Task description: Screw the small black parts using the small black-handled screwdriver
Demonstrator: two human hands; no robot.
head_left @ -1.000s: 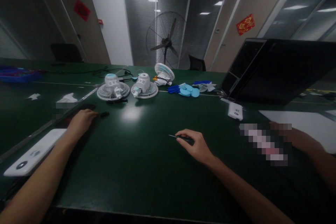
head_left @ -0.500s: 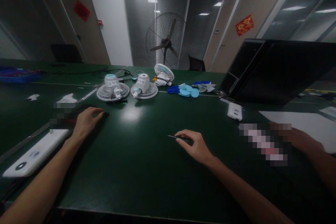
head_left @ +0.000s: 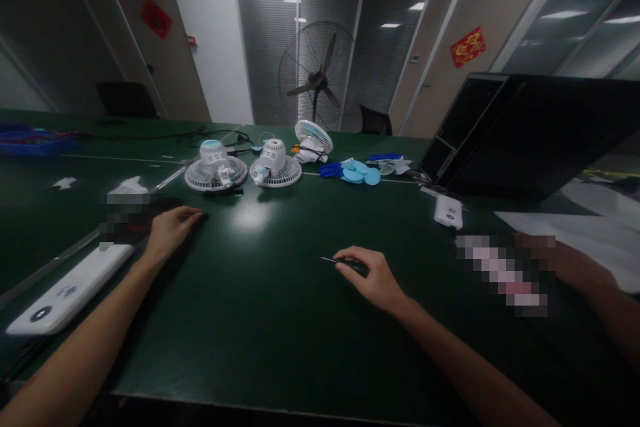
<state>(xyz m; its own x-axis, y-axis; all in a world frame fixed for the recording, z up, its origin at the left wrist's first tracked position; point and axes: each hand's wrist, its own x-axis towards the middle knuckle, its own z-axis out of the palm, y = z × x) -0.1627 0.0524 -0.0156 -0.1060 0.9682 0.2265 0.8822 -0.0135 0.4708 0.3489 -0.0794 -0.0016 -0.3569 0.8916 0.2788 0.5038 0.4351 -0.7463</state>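
Note:
My right hand point(head_left: 367, 273) is wrapped round the dark handle of a small screwdriver point(head_left: 350, 265), whose thin metal shaft points left above the green table point(head_left: 260, 347). On the left, my left hand point(head_left: 175, 227) rests near the tabletop with thumb and fingertips pinched together. Something small and dark shows at those fingertips, too small to name. Beyond my hands stand two white fan heads point(head_left: 215, 170) point(head_left: 275, 167), lying face down. A third white fan head point(head_left: 314, 140) is tilted behind them.
A long white device point(head_left: 70, 293) lies at the left, a smaller white one point(head_left: 449, 211) at the right. Blue gloves and light blue blades point(head_left: 360, 172) lie beyond. A black computer case point(head_left: 465, 127) stands back right. Another person's arm point(head_left: 580, 267) reaches in from the right.
My left hand has shifted slightly right, its fingertips closer together. My right hand and the screwdriver have barely moved.

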